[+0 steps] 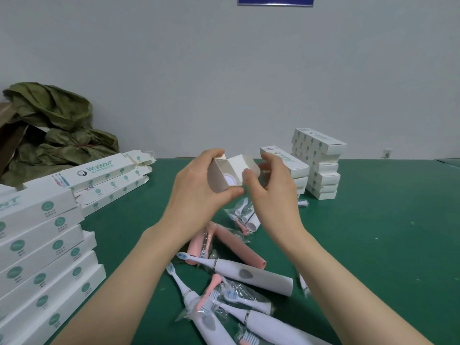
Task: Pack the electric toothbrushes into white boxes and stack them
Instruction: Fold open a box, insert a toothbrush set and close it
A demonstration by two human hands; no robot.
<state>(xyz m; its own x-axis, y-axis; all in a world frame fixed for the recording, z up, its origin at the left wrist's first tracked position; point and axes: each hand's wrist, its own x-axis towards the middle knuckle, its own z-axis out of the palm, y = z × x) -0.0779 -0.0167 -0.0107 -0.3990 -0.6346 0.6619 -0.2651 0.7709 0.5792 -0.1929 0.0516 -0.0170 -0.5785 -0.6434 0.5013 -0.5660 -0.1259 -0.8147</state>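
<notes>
Now the white box (pixel 220 176) points open-end camerawards, left hand (pixel 194 195) and right hand (pixel 273 192) pinching it.

Pale grey-white wall (pixel 174 70), plain, evenly lit, no hard shadows. Blue sign (pixel 275 0) at top edge, cut off by frame. Small socket (pixel 386 153) low on wall, right. Green table (pixel 373 232) meets the wall. Crumpled olive-green sheeting (pixel 57 125) heaped far left, beside brown cardboard box (pixel 10 135).
</notes>
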